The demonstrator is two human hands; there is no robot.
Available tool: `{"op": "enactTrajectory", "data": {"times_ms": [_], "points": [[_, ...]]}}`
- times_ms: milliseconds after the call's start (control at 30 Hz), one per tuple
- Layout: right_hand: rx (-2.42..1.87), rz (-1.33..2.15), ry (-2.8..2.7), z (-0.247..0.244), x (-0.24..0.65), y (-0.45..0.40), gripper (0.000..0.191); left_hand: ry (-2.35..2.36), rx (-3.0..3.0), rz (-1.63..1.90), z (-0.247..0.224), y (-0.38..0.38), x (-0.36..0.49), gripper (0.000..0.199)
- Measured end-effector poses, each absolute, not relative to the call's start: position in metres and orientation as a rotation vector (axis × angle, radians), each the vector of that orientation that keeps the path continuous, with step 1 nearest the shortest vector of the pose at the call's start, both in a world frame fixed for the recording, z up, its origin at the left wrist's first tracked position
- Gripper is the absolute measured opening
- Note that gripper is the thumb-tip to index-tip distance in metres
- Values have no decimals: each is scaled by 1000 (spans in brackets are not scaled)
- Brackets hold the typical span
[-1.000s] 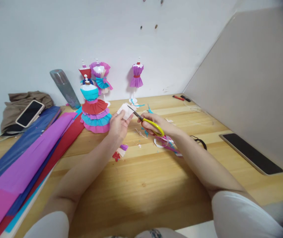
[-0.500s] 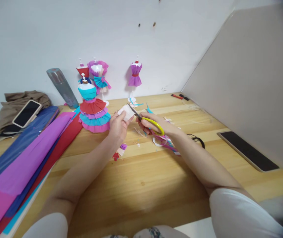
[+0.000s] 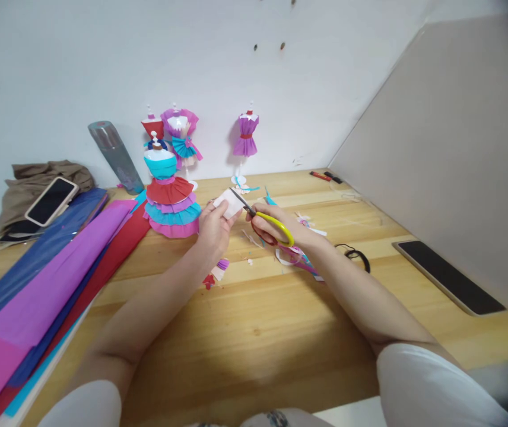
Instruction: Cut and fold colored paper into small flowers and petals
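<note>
My left hand pinches a small piece of pale pinkish-white paper between thumb and fingers. In my right hand is a pair of scissors with yellow and red handles. Its dark blades lie along the paper's right edge. Just behind my left hand stands a mini dress form in a tiered turquoise, red, purple and pink crepe-paper dress. Below my left wrist lie small purple, pale and red paper pieces. Cut scraps in pink, white and blue lie under my right forearm.
More dress forms stand by the wall, including one in a purple dress. Crepe-paper sheets cover the left side, near a bottle, a phone and brown cloth. A dark flat slab lies at right.
The whole view has shifted slightly. Both hands keep nearly the same place, with the paper still in the left and the scissors in the right.
</note>
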State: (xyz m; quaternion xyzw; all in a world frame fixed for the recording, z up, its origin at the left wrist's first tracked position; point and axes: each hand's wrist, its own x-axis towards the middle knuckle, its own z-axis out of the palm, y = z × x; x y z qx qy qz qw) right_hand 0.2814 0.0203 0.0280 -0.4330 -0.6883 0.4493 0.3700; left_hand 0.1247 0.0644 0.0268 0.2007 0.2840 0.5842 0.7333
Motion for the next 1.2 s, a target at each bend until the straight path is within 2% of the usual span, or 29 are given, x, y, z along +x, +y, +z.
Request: {"op": "enactTrajectory", "data": {"times_ms": [667,867,967,1067,1200], "points": [[-1267,1142,-1788,30,298,22,33,747,394,1299,29,77,117,13],[-1297,1210,-2412,50,312,17,29,826,407,1318,42,85,108,17],[-1358,1106,-2683,45,305,18,26,816,454,1296,49,80,108,14],[-1513,976,-2786,36,297,19,14,767,548,1226,53,71,109,9],[-1497,981,-2756,32,294,16,20,747,691,1137,54,64,109,9]]}}
